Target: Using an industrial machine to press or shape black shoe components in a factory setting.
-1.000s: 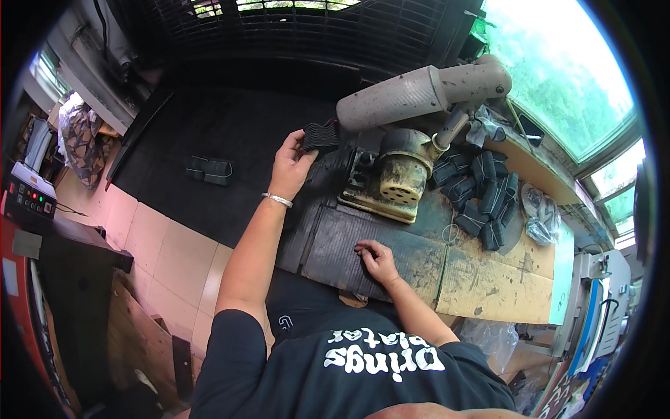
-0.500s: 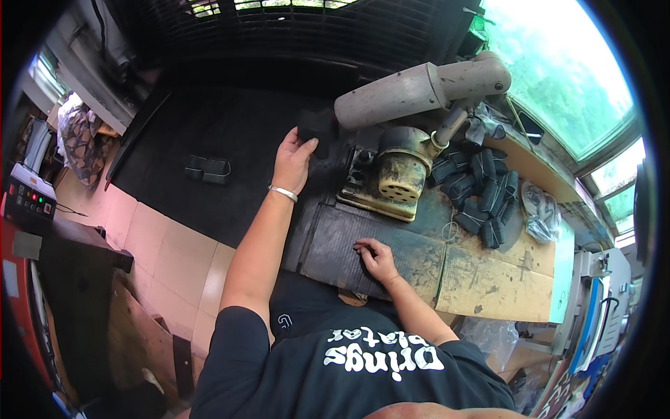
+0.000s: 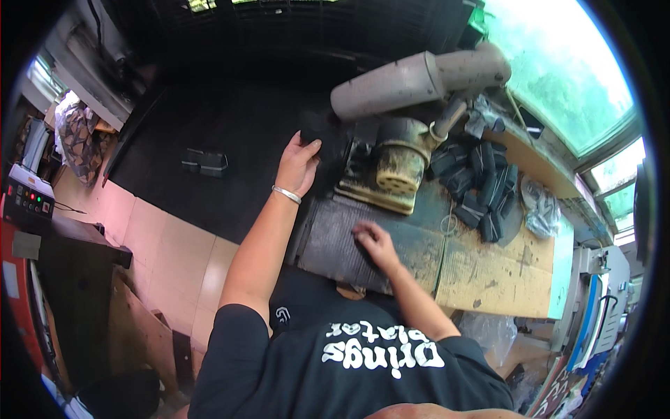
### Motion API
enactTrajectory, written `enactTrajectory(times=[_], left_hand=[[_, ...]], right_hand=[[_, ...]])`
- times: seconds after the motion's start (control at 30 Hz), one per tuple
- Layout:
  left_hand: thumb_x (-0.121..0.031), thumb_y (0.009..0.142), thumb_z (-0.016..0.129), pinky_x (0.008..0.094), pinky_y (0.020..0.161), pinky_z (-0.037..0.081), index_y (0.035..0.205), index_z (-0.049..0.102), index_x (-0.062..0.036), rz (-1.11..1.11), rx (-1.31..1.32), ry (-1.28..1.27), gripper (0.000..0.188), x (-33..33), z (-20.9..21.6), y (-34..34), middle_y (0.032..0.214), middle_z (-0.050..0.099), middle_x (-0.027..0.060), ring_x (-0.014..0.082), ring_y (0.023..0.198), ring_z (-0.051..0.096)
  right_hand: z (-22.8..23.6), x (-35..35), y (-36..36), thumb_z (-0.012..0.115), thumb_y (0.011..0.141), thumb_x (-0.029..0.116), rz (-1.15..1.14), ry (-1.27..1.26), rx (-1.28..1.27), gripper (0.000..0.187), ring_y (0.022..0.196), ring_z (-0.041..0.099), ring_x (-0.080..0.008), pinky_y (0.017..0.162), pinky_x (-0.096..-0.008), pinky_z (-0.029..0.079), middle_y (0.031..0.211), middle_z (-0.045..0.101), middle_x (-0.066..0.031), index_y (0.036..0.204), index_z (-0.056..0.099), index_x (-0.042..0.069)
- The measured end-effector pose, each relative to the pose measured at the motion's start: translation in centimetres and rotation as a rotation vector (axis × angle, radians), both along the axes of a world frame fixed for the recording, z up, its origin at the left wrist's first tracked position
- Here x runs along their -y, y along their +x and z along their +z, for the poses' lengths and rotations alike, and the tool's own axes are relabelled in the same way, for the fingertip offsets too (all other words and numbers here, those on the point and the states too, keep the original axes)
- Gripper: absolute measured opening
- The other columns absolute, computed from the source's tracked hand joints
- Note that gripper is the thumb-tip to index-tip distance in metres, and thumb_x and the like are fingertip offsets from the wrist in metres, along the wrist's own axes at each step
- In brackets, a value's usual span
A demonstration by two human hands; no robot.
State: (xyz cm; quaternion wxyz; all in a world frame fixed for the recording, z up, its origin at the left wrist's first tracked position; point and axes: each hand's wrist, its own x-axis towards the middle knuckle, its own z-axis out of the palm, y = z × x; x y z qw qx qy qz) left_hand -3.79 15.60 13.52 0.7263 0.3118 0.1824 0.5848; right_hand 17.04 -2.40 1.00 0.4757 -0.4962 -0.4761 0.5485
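My left hand [image 3: 299,166] is raised over the dark surface, thumb and fingers closed on a black block [image 3: 317,127]. The block's outline blends into the black behind it. It is close beside a soiled beige-and-black motor unit [image 3: 400,159] with a slotted end cap. Low over a blackened cardboard sheet [image 3: 331,251] is my right hand [image 3: 377,244], its fingers curled and their tips blurred. Nothing shows clearly in that hand. Farther left, a pair of black blocks [image 3: 204,162] with light edges lies on the dark surface.
A thick grey pipe [image 3: 391,84] runs above the motor unit. Several banded black blocks [image 3: 481,174] are heaped at right, by a clear plastic bag [image 3: 541,213] and a thin ring [image 3: 449,225]. A control box [image 3: 31,195] with lit buttons stands far left.
My left hand, still with the black block, has shifted slightly right and down. My right hand has moved slightly up, its fingers now blurred. The view has tilted a little.
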Motion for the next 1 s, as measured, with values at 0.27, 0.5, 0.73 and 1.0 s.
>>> enactTrajectory(times=[0.27, 0.5, 0.73, 1.0], left_hand=[[0.0, 0.092, 0.058, 0.037, 0.106, 0.04, 0.128, 0.05, -0.003, -0.095, -0.024, -0.172, 0.038, 11.4, -6.5, 2.7, 0.127, 0.057, 0.0103, 0.0213, 0.119, 0.054], [-0.001, 0.09, 0.063, 0.0359, 0.107, 0.039, 0.133, 0.045, -0.0038, -0.095, -0.134, -0.231, 0.048, 15.1, -11.0, 3.1, 0.127, 0.057, 0.011, 0.0215, 0.119, 0.054], [-0.01, 0.078, 0.071, 0.0469, 0.11, 0.032, 0.139, 0.044, 0.0018, 0.067, -1.481, 0.808, 0.069, 14.4, -12.0, 1.3, 0.131, 0.053, 0.0224, 0.0396, 0.13, 0.044], [-0.005, 0.084, 0.06, 0.0471, 0.11, 0.032, 0.141, 0.038, 0.0087, 0.249, -1.579, 0.765, 0.062, 16.4, -12.9, 4.2, 0.132, 0.051, 0.0251, 0.0406, 0.13, 0.044]], right_hand=[[7.8, -3.8, -3.6, 0.069, 0.088, 0.01, 0.013, 0.012, -0.327, 0.063, 0.12, 0.052, -0.0186, 0.102, -0.0313, 0.041, 0.132, 0.054, -0.0118, 0.143, 0.039, -0.003], [3.8, -0.5, -1.3, 0.067, 0.087, 0.006, -0.02, 0.147, 0.203, 0.041, 0.1, 0.064, -0.0213, 0.089, -0.0322, 0.049, 0.114, 0.065, -0.0117, 0.126, 0.056, 0.0], [1.9, -0.3, 1.9, 0.068, 0.082, 0.01, 0.203, 0.444, 0.795, 0.049, 0.115, 0.054, -0.0356, 0.099, -0.0436, 0.041, 0.117, 0.061, -0.0176, 0.129, 0.053, 0.003], [0.7, 0.4, -0.9, 0.063, 0.084, 0.009, -0.03, 0.532, 0.999, 0.065, 0.124, 0.047, -0.0393, 0.106, -0.0454, 0.035, 0.128, 0.054, -0.0219, 0.142, 0.038, -0.005]])
